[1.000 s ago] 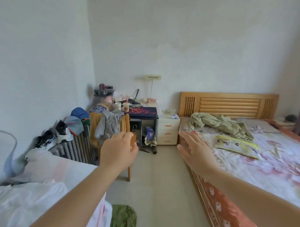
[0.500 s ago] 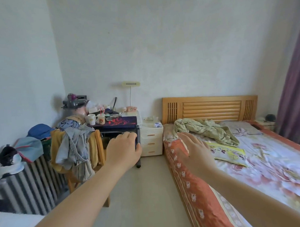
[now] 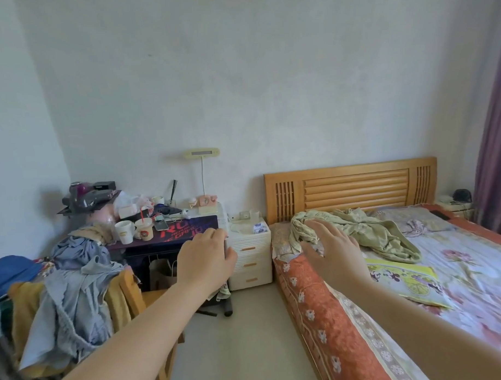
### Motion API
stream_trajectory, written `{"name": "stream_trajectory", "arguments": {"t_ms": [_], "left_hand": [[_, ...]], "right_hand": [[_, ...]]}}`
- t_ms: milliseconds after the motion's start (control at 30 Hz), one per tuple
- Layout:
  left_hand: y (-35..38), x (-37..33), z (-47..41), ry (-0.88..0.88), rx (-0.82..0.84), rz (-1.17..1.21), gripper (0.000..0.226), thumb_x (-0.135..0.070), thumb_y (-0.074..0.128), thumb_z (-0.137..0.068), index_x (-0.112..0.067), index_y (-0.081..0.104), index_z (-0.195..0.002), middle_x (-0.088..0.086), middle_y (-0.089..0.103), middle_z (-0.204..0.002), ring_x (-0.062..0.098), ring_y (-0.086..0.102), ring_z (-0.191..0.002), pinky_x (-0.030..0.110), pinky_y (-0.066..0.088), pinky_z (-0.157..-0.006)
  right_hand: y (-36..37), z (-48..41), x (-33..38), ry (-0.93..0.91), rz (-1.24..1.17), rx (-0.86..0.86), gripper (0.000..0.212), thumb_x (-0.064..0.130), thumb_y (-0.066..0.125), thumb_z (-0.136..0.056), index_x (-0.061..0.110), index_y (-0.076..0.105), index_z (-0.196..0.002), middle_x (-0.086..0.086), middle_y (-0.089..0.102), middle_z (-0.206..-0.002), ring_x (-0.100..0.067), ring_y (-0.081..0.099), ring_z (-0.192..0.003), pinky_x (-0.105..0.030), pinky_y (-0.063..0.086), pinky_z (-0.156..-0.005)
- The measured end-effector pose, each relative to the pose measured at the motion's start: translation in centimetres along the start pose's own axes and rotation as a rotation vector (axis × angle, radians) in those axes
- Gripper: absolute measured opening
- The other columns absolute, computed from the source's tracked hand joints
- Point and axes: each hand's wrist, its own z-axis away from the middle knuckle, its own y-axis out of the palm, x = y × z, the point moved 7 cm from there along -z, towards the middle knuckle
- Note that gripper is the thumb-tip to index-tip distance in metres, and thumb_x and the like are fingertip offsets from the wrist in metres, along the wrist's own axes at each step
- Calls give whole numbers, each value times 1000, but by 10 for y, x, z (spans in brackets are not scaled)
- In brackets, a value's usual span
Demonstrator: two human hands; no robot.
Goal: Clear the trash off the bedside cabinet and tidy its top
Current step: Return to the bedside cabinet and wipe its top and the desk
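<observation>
A: What has changed?

B: The view has swung right and closed in; the white three-drawer bedside cabinet (image 3: pixel 250 253) now sits nearer centre, between the cluttered table (image 3: pixel 171 235) and the wooden bed (image 3: pixel 351 186).

A: The hands?

B: Both raised, well short of it. The left hand (image 3: pixel 205 262) is loosely curled, the right hand (image 3: pixel 332 251) spread flat; neither holds anything I can see. A small wrapper (image 3: pixel 258 227) lies on top, untouched. I judge this the approach.

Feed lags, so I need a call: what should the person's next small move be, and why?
Probably keep walking toward the white bedside cabinet. It stands across the floor between desk and bed, with small items on top, and neither the left hand nor the right hand is touching it.
</observation>
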Motion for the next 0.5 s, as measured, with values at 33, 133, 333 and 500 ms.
{"name": "stream_trajectory", "arguments": {"t_ms": [33,133,333,500], "left_hand": [[14,2,-14,-5,8,4,38,-36,45,-88,-20,52,-121,-2,62,-115,20,58,-101,36,48,-79],[56,3,-57,-11,23,17,39,-37,44,-89,-20,52,-122,-2,62,-117,19,57,-102,36,47,-82],[128,0,-152,-43,9,-20,37,-37,44,-89,-20,52,-121,-3,62,-116,18,58,-101,34,45,-79],[174,-2,-236,-92,-7,-45,36,-37,45,-88,-18,54,-118,-2,64,-113,19,60,-96,33,45,-71]], "right_hand": [[9,-13,-10,6,-5,4,44,47,43,-90,35,42,-133,11,45,-141,-14,40,-129,-39,26,-105],[39,-56,-45,15,8,32,46,48,41,-90,35,39,-134,11,43,-143,-13,38,-130,-39,25,-105],[92,-162,-107,-6,-1,73,49,47,40,-91,31,37,-137,10,40,-145,-15,37,-132,-42,25,-107],[129,-253,-149,-51,-16,120,49,45,41,-91,32,36,-137,11,39,-146,-13,35,-132,-40,24,-109]]}}
